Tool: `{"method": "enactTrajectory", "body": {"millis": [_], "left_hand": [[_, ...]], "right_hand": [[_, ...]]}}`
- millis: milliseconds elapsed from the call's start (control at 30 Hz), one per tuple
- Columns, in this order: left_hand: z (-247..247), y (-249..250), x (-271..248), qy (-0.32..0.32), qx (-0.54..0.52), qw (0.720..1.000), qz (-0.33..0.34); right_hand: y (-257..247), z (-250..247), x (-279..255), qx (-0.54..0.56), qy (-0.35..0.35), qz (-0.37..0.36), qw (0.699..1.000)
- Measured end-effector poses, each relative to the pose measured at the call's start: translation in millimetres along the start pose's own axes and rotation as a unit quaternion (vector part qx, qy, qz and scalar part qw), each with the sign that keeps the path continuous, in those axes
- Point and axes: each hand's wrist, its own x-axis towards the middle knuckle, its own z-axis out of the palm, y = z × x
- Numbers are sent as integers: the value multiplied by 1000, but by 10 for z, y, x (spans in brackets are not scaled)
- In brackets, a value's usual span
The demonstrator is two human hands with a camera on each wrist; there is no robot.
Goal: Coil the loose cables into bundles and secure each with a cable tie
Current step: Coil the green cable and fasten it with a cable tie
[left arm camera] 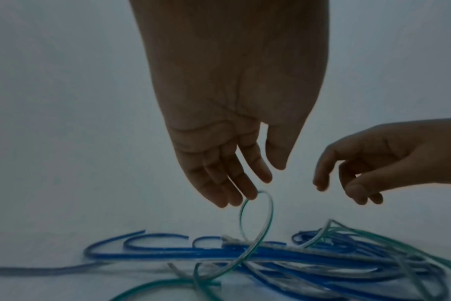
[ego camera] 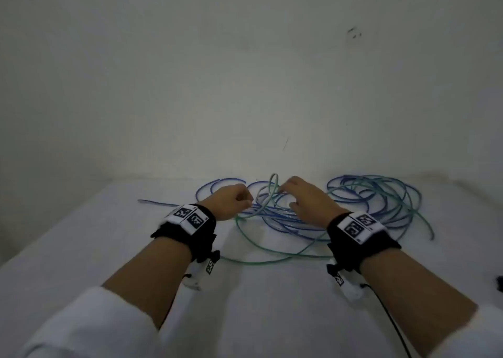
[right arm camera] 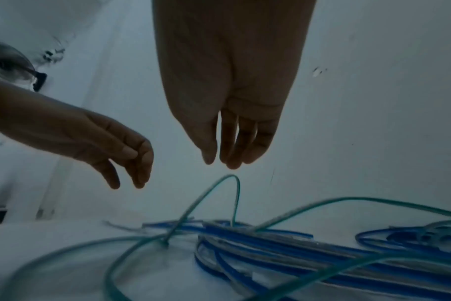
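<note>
A tangle of blue cables [ego camera: 283, 217] and a green cable [ego camera: 273, 183] lies on the white table [ego camera: 245, 303] near the wall. One loop of the green cable [left arm camera: 269, 213] stands up out of the pile. My left hand [ego camera: 231, 200] hovers left of it with relaxed fingers [left arm camera: 250, 193]; the fingertips reach the top of the loop without gripping it. My right hand [ego camera: 302, 197] hangs just above the same loop [right arm camera: 234, 179], fingers [right arm camera: 229, 150] straight down and holding nothing. More blue and green coils [ego camera: 381, 194] spread to the right.
A plain wall [ego camera: 245, 85] rises directly behind the cables. A blue cable end [ego camera: 152, 202] trails off to the left. The table's left edge [ego camera: 54, 227] runs diagonally. A small dark object [ego camera: 499, 281] sits at the right border. A black lead [ego camera: 392, 325] hangs from my right wrist.
</note>
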Motion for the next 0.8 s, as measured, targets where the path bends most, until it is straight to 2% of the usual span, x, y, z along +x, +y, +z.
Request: {"method": "enactTrajectory", "body": {"millis": [133,233,400,533,667,800], "left_hand": [[142,-48,173,-1,-15,999,-29],[240,-69,283,-34,-2,999,-30],[272,-116,380,-48,35,998,-23],[244,-132,402,-74,26,997,-2],[253,-116,432,-52,20,998,30],[199,-100,384,1,-74,996,60]], "right_hand": [[38,140,182,-91,-58,-39,993],[118,231,297,-121,-77,-58,988],[321,246,347,-77,19,-72,994],[478,147,265,2,96,-49,994],[541,57,197,40,158,-15,986],[558,37,157,20,189,25,981]]}}
